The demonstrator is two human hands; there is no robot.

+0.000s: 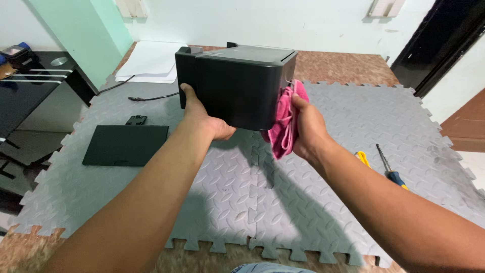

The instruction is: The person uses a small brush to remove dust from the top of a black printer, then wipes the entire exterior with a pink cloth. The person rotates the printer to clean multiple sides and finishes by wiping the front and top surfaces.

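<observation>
In the head view, a black box-shaped device is held up above a grey foam floor mat, near the centre of the picture and a little toward 12 o'clock. It is carried from both sides. The left hand is placed at the device's 9 o'clock side and under its lower left corner; the thumb lies on the front face and the other fingers are wrapped below, so the hand is closed on the body of the device. The right hand is at the 3 o'clock side, and a pink cloth is pressed by it against the right wall of the device; its fingers are closed on the cloth, which hangs down past the lower edge. The long axis of the device runs from 9 to 3 o'clock, between the two hands, with its top face turned up and away. Both hands are touching it, so neither is nearer.

On the mat, at 9 o'clock from the device and well apart, a flat black panel is lying, with a small black clip-like part just beside its far edge. A black cable runs behind the left hand. At 4 o'clock, two screwdrivers are seen near the right forearm. A dark bench stands at the left border.
</observation>
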